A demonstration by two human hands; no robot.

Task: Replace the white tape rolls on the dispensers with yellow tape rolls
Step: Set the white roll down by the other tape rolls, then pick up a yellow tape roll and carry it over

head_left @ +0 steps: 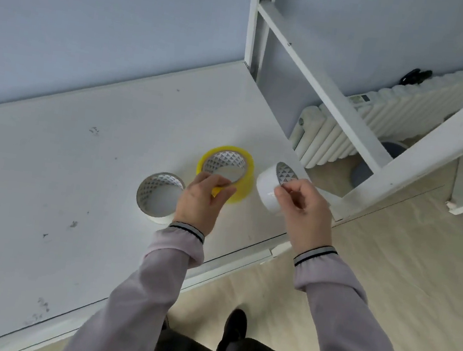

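A yellow tape roll (248, 164) is tilted up off the white table (64, 159), gripped at its near rim by my left hand (202, 198). My right hand (305, 205) holds a white tape roll (267, 184) above the table's right end, fingers pinched at its rim. A second white tape roll (159, 197) lies flat on the table just left of my left hand. No dispenser shows in view.
A white metal ladder frame (337, 101) rises at the table's right end. Behind it stands a white radiator (378, 127) against the wall. The table's front edge (231, 259) runs diagonally below my wrists; pale floor lies to the right.
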